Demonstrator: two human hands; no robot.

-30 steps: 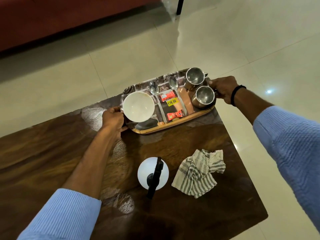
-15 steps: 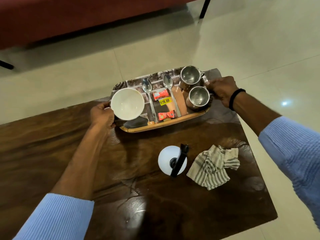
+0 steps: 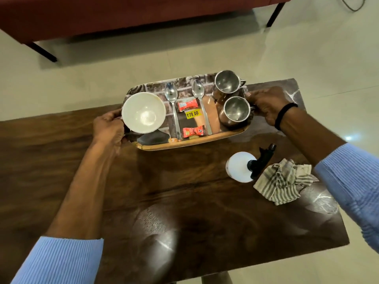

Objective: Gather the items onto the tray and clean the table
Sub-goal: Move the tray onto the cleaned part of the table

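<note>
Dark wood counter, pale tile floor. Near you: striped cloth and spray bottle, both untouched. Beyond them, L hand and R hand, fingers curled round the tray ends. Tray w/ bowl, spoons and mugs has shifted left off the far-right corner. Gathering looks done; wiping prob next.

The tray is at the counter's twelve o'clock edge. In it: bowl at nine o'clock, mugs at three, spoons and sachets between. Spray bottle and cloth lie on the counter at the tray's four o'clock.
</note>
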